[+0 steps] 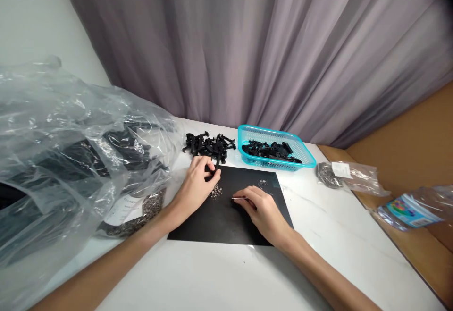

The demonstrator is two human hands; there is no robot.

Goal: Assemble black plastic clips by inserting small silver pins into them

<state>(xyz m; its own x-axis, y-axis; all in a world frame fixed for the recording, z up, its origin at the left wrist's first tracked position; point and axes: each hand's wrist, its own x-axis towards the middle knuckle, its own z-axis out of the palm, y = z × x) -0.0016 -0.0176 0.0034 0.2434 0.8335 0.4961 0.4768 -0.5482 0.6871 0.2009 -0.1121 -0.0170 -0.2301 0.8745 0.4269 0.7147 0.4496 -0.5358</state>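
Note:
My left hand (195, 186) rests at the back left of a black mat (215, 216), fingers pinched round a small black plastic clip (213, 172). My right hand (260, 209) lies on the mat, its fingers pinching a thin metal pin (239, 198) that points left. Small heaps of metal springs (216, 191) lie on the mat between the hands, and more metal bits (262, 182) lie near the mat's back edge. A pile of black clips (208, 144) sits just behind my left hand.
A turquoise basket (300, 153) holding black clips stands behind the mat. Large clear plastic bags (71, 150) with dark parts fill the left. A small bag of metal parts (339, 174) and a water bottle (410, 209) lie right, by a wooden edge.

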